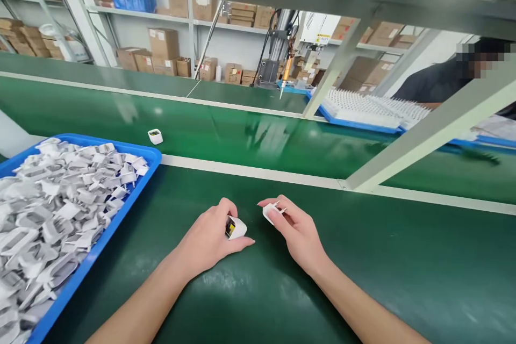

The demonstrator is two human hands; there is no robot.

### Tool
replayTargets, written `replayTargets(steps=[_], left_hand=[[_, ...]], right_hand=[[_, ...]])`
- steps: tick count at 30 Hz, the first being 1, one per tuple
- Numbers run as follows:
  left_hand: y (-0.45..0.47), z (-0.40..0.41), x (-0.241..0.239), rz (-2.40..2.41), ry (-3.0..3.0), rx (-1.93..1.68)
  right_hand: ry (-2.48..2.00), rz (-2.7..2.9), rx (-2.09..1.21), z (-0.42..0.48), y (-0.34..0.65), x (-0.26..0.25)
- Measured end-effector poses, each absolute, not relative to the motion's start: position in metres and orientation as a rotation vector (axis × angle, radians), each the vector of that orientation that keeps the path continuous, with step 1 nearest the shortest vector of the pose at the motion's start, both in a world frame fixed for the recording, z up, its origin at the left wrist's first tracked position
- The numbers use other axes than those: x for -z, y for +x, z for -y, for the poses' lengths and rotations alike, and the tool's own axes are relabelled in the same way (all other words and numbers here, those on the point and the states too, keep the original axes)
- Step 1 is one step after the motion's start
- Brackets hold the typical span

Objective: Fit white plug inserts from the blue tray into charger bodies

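Between the thumb and fingers of my left hand (209, 236) is a white charger housing (238, 229), its open side showing dark and yellow parts inside. Held in my right hand (300, 231) is a white plug cover (270, 212) with two prongs pointing up and to the right. The two pieces are apart, with a narrow gap of green tabletop (258, 290) between them. Both hands are closed on their pieces, just above the table.
At left, a blue tray (155, 158) holds a heap of white plug covers (72, 193). Another charger housing (155, 136) lies on the green conveyor belt (217, 131). A slanting metal post (419, 134) rises at right. Behind it are trays of white pronged pieces (371, 107) and a person (435, 78).
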State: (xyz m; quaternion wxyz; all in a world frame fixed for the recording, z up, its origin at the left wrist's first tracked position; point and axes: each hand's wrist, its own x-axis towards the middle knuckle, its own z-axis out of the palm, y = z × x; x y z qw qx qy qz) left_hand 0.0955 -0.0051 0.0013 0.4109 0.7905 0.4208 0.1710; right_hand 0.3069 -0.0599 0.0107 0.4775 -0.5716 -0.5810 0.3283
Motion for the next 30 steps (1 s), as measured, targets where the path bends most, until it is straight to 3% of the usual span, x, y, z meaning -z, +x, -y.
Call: replayTargets(steps=[8, 19, 23, 30], left_hand=[[0.100, 0.006, -0.004, -0.923, 2.279, -0.403], [0.085, 0.004, -0.010, -0.715, 2.173, -0.226], [0.085, 0.005, -0.008, -0.771, 2.182, -0.258], [0.095, 0.010, -0.003, -0.874, 2.264, -0.318]], right_hand=[[-1.106, 1.026, -1.216, 0.066, 0.305, -0.012], [-0.945, 0.871, -1.357, 0.068, 0.300, -0.013], [-0.960, 0.912, -1.325, 0.070, 0.299, -0.013], [-1.321, 1.396, -0.939, 0.083, 0.292, -0.025]])
